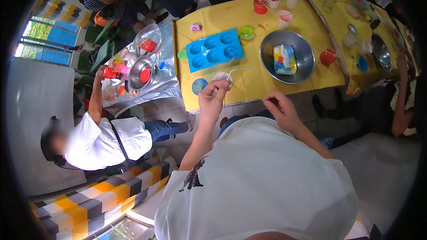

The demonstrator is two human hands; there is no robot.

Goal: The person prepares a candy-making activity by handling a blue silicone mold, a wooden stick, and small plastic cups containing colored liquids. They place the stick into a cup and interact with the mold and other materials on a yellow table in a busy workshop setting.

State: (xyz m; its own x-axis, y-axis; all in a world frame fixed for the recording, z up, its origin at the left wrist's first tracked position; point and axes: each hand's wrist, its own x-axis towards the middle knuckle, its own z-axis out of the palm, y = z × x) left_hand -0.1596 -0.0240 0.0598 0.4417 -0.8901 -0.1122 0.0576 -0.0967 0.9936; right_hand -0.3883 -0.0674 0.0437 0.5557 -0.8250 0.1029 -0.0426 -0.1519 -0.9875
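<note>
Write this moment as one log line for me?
left hand: pinching thin white strand | right hand: nothing visibly held | yellow table: blue mould | steel bowl: colourful packet inside

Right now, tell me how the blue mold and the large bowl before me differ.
The mold is blue and rectangular; the bowl is silvery and round. The mold has six patterned cavities, while the bowl has one wide hollow with a packet in it. Both rest on the yellow table cover.
</note>
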